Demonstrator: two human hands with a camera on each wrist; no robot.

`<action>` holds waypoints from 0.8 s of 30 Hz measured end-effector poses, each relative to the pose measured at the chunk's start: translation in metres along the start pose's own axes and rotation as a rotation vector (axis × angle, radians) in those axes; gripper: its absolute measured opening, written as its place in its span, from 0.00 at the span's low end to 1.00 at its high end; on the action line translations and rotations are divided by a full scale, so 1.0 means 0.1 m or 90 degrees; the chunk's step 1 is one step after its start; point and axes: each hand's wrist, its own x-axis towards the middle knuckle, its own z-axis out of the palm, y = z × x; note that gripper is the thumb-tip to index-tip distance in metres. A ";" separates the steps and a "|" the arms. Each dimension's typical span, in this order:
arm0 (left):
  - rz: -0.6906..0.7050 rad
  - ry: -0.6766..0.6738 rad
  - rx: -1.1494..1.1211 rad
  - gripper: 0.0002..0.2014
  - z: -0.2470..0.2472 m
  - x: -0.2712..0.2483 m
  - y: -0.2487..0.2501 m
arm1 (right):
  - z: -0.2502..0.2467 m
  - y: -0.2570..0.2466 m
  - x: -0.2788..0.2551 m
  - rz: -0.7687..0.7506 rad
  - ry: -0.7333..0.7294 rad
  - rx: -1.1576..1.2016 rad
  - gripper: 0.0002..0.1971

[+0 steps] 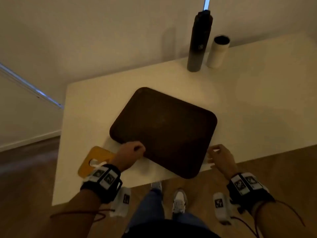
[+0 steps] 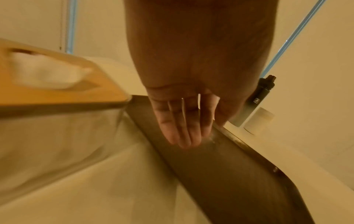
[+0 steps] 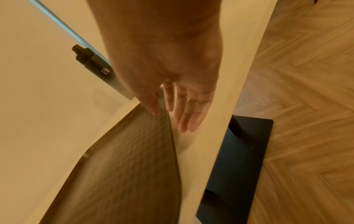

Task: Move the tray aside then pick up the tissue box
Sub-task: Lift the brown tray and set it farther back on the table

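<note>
Both hands are on the tray's near end right now. Left hand [image 1: 131, 152] has its thumb on top of the rim and its fingers [image 2: 184, 130] flat under the tray [image 1: 164, 129], so it's pinching that edge. Right hand [image 1: 220, 157] is just beside the opposite near corner, fingers [image 3: 184, 115] straight and relaxed, thumb brushing the rim, not really gripping yet. The tray's long axis runs from between the 2 hands diagonally away toward the far left. Tissue box [image 1: 93, 160] sits right behind the left wrist, touching or almost touching the tray's corner, so I'd guess the left hand gets it afterwards. Past the tray, 2 bottles [image 1: 199, 42] stand well apart.
</note>
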 end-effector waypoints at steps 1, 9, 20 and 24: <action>0.009 0.029 -0.003 0.11 -0.06 0.14 -0.01 | 0.03 -0.04 0.06 0.009 0.021 0.015 0.11; -0.025 0.171 0.057 0.11 -0.67 1.19 -0.14 | 0.21 -0.21 0.48 0.097 0.135 0.000 0.12; -0.132 0.154 0.158 0.18 -1.18 2.10 -0.54 | 0.32 -0.47 0.70 0.050 0.220 -0.035 0.12; -0.149 0.167 0.129 0.14 -1.17 2.22 -0.60 | 0.37 -0.68 0.88 0.041 0.252 -0.013 0.13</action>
